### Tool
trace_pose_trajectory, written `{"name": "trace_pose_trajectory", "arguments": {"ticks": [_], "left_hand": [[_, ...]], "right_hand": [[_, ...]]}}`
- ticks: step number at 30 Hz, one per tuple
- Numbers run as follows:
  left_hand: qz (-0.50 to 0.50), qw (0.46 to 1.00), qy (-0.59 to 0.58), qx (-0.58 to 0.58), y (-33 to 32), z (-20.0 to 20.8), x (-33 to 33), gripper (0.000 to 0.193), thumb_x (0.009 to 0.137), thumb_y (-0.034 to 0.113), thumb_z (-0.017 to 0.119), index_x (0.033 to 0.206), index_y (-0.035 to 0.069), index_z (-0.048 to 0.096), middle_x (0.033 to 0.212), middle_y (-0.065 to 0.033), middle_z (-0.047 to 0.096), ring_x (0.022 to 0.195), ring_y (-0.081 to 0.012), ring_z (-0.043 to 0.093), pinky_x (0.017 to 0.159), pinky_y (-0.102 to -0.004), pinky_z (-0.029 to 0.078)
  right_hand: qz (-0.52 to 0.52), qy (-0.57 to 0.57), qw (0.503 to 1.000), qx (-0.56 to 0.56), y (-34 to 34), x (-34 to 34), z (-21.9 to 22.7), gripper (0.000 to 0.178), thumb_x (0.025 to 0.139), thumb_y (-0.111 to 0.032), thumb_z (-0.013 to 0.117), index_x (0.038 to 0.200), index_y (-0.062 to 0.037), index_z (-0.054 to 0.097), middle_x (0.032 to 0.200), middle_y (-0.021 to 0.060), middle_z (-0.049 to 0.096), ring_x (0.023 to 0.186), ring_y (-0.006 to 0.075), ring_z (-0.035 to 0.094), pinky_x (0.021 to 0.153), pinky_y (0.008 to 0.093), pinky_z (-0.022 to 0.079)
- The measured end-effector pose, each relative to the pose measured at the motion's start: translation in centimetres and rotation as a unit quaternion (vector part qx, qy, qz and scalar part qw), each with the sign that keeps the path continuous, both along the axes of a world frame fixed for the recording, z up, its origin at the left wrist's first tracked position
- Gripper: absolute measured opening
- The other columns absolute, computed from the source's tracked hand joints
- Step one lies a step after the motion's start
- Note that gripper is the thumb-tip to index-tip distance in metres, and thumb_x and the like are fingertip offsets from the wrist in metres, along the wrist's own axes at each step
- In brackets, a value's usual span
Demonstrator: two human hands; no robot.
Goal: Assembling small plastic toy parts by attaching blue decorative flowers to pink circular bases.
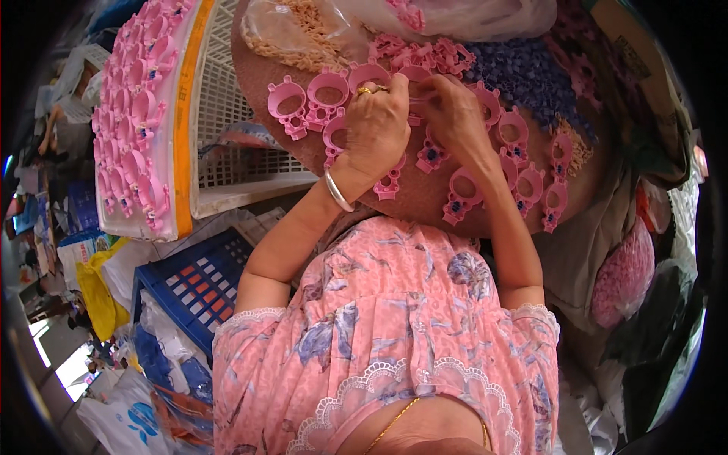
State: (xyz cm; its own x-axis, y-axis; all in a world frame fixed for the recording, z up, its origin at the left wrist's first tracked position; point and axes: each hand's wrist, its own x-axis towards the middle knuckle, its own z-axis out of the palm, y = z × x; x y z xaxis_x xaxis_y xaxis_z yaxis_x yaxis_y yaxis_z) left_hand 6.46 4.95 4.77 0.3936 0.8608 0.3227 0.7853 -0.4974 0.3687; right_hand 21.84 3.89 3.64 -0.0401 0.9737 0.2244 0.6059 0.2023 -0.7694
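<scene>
From here, the left hand's point(377, 117) curled fingers and the right hand's point(455, 117) bunched ones meet at a pink plastic ring-shaped frame point(415, 73); I can't tell whether either pinches it. Nearer the person than the right fingers, frames with blue bits point(460, 199) lie on the round brown table point(421, 203). Frames left of the left fingers point(291, 121) show none, so it looks partway done. Beyond the right fingers, small blue plastic pieces point(508, 80) lie heaped.

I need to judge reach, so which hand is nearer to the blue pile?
Right. The right hand is close by, at the lower left of the blue pile; the left hand is farther left.
</scene>
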Motion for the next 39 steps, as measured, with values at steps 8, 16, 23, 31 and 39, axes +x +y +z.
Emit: {"name": "trace_pose_trajectory", "arguments": {"ticks": [8,16,23,31,39], "left_hand": [[0.007,0.997,-0.077,0.001,1.0,-0.5,0.5,0.019,0.083,-0.002,0.059,0.101,0.002,0.051,0.076,-0.0199,0.064,0.079,-0.037,0.065,0.071,-0.0461,0.051],[-0.061,0.585,-0.664,-0.461,1.5,0.3,-0.8,0.024,0.096,0.013,0.065,0.117,0.002,0.059,0.096,-0.0022,0.067,0.084,-0.0084,0.063,0.073,-0.0242,0.055],[-0.093,0.539,-0.66,-0.516,0.5,1.1,-1.3,0.025,0.099,0.021,0.06,0.116,0.002,0.063,0.1,-0.0006,0.066,0.088,-0.0076,0.062,0.078,-0.0242,0.056],[-0.095,0.585,-0.634,-0.496,0.1,0.9,-1.2,0.022,0.1,0.019,0.058,0.114,0.004,0.064,0.089,0.0012,0.063,0.08,-0.0072,0.062,0.074,-0.029,0.061],[-0.063,0.586,-0.651,-0.478,-0.2,1.2,-1.0,0.024,0.1,0.02,0.059,0.117,0.004,0.064,0.096,0.0003,0.066,0.08,-0.0067,0.062,0.073,-0.0265,0.059]], "right_hand": [[-0.051,0.004,0.999,-0.014,0.0,-0.4,0.4,0.018,0.087,-0.004,0.064,0.104,-0.001,0.071,0.09,0.0153,0.073,0.076,0.0214,0.069,0.072,0.0309,0.053],[-0.038,0.026,0.998,0.03,-1.4,0.3,4.3,0.019,0.086,-0.002,0.066,0.104,-0.0024,0.072,0.097,0.011,0.073,0.084,0.0192,0.07,0.075,0.0283,0.053],[0.036,-0.059,0.993,0.093,-2.4,0.5,5.3,0.026,0.082,0.001,0.067,0.107,-0.006,0.073,0.117,0.0093,0.069,0.105,0.0275,0.065,0.091,0.0338,0.049],[0.018,-0.222,0.964,0.148,-2.8,0.3,7.0,0.038,0.069,-0.002,0.072,0.105,-0.013,0.074,0.123,0.0058,0.066,0.114,0.0249,0.058,0.098,0.0368,0.038],[-0.045,-0.156,0.972,0.168,-3.4,-0.6,5.1,0.037,0.067,-0.003,0.078,0.102,-0.0132,0.074,0.129,0.0063,0.062,0.112,0.0261,0.059,0.099,0.039,0.038]]}}
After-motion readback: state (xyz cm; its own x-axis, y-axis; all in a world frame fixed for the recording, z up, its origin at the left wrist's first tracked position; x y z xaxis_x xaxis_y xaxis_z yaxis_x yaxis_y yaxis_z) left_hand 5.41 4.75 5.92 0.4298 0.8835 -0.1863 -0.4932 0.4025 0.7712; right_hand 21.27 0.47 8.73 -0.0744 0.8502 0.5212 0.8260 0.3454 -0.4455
